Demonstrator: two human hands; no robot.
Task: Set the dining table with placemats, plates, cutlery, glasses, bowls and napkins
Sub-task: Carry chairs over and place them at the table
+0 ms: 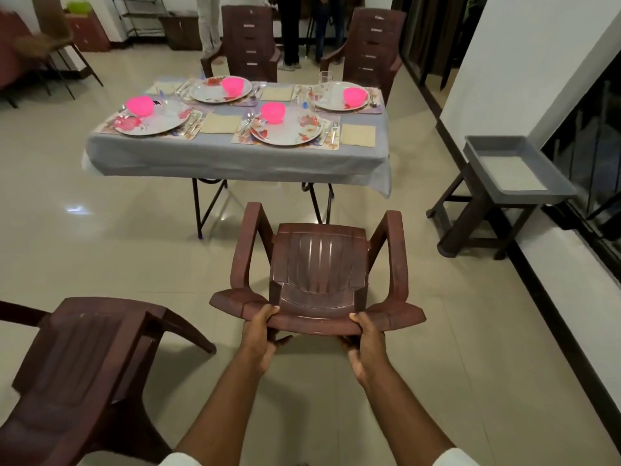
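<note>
No readable text, label, brand or number anywhere.

I face my brown chair [319, 274]; beyond, a grey tablecloth [235, 156], floral plates [285, 131], bright pink bowls [273, 112], beige napkins [358, 135], flowered placemats [242, 137].
</note>
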